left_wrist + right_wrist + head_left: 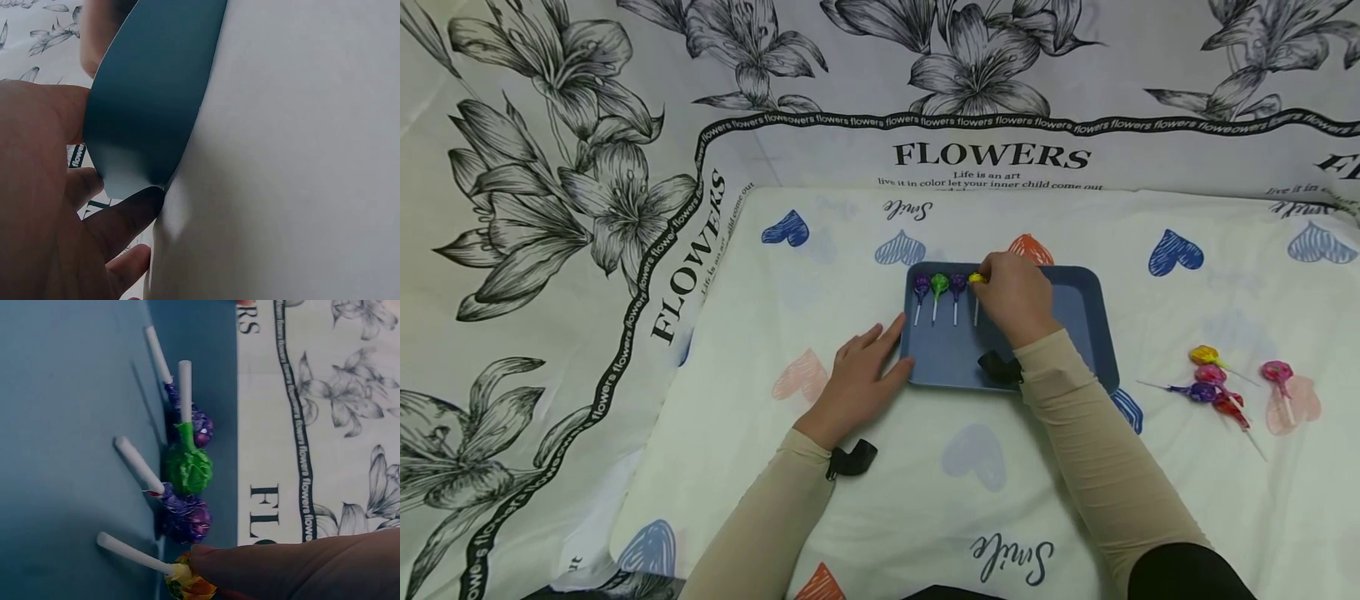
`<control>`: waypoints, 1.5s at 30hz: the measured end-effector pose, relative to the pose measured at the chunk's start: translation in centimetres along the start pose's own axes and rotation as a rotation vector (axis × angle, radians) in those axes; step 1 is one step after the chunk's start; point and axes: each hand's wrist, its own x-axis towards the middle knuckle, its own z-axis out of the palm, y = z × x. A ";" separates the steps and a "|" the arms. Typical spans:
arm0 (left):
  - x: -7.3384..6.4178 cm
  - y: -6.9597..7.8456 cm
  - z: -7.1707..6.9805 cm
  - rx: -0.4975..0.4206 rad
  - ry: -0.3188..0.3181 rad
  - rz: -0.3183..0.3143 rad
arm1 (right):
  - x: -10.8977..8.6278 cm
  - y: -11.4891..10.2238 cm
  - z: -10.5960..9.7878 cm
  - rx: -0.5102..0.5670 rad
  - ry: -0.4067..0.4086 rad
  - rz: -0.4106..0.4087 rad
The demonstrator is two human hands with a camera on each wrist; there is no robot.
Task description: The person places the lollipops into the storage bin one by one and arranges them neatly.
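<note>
My right hand (1018,296) pinches a yellow-wrapped lollipop (192,587) by its head, over the far side of a blue tray (947,354). In the right wrist view its white stick points away from the thumb. To its left in the tray lie a purple lollipop (958,284), a green lollipop (939,285) and another purple lollipop (922,286), in a row with sticks toward me. My left hand (861,383) rests at the tray's left edge, fingers extended and spread; the left wrist view shows its fingertips against the outer wall.
Right of the tray is a loose pile with a yellow lollipop (1206,356), a purple lollipop (1202,392), a red lollipop (1229,404) and a pink one. A separate pink lollipop (1277,372) lies beside it. A heart-patterned cloth (887,517) covers the table.
</note>
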 end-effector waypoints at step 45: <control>0.0 0.0 0.2 -0.012 0.017 -0.009 | -0.7 1.5 -1.3 -0.017 -0.038 0.019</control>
